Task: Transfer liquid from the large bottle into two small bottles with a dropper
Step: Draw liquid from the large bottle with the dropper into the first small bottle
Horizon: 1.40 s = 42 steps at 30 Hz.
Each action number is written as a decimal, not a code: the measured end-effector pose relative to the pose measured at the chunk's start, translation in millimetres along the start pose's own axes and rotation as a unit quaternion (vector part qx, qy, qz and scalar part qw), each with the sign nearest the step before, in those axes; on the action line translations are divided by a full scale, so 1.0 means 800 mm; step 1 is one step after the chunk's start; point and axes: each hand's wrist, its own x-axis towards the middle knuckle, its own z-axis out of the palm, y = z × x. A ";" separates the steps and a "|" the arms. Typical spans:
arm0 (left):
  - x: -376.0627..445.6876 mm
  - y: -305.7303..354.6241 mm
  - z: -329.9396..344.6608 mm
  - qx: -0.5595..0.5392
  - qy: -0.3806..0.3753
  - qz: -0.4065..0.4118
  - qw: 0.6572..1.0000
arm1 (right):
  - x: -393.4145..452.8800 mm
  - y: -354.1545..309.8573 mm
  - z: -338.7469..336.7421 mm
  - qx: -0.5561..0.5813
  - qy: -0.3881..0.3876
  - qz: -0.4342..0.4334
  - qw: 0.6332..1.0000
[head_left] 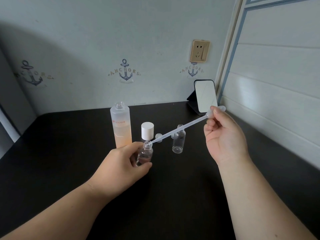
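Large bottle [121, 125] stands upright, uncapped, centre-left on the black table [52, 153]; peach liquid in its lower half. Just near of it, left hand [124, 163] grips a small bottle [144, 154], tilted, mouth up-right. White cap [147, 130] just behind. Dropper [180, 129] runs long and slanted: tip at that mouth, bulb high right, pinched by right hand [225, 135]. Second small bottle [178, 139] upright, open, under the stem. Mirror [206, 96] far right.

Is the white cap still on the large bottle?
No, the large bottle stands with its threaded neck bare, and the white cap sits on the table to its right.
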 end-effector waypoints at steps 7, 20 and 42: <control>0.003 0.000 0.001 0.009 -0.016 -0.037 0.999 | 0.002 0.001 -0.003 0.021 -0.003 0.024 0.999; -0.008 -0.001 -0.013 -0.130 0.191 -0.034 0.972 | 0.003 0.002 -0.005 0.035 0.001 0.032 0.999; 0.015 -0.017 -0.005 -0.088 0.176 -0.129 0.972 | 0.001 0.005 0.000 0.058 -0.041 0.026 0.997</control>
